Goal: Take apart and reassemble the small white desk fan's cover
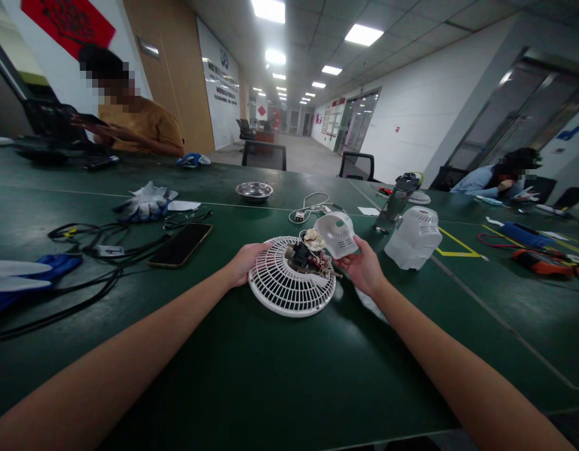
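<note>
A round white fan grille (289,300) rests on the green table, a small motor with wires (308,255) mounted at its centre. My left hand (247,263) grips the grille's left rim, its fingertips partly hidden at the edge. In my right hand (365,266) is a white plastic motor cover (337,233) with slots and a round opening, pinched at its lower right side. The cover is tilted beside the motor, at its upper right. Behind the grille lies a white power cord with a plug (299,217).
Right of my hands stand a white plastic housing (414,238) and a dark water bottle (396,203). A metal bowl (254,191) sits farther back. To the left are a phone (180,245), black cables (115,263) and work gloves (146,202). Two people sit across the table.
</note>
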### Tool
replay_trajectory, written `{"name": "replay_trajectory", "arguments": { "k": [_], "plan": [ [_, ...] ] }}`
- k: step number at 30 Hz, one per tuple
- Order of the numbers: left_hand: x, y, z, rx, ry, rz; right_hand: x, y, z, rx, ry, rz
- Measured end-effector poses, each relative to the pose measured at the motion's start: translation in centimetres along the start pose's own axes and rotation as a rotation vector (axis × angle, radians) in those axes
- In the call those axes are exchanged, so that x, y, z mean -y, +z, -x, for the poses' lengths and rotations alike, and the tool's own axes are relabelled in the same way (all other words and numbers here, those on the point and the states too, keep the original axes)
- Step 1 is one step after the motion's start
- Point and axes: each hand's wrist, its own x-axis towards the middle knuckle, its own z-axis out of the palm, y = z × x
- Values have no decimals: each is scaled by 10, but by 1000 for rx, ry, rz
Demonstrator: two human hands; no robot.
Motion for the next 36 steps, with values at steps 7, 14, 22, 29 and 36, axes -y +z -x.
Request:
{"name": "replay_trajectory", "arguments": {
  "k": [7, 14, 22, 29, 36],
  "plan": [
    [4, -1, -3, -77, 79, -68, 10, 21, 29, 21, -456, 314],
    [-4, 1, 4, -286, 447, -524, 17, 24, 37, 144, -616, 623],
    [-19, 37, 39, 176, 622, -820, 20, 19, 33, 224, -595, 660],
    [-25, 39, 40, 243, 682, -1281, 22, 16, 34, 293, -712, 740],
    [-32, 41, 41, 320, 673, -1525, 21, 12, 32, 334, -771, 759]
  ]
}}
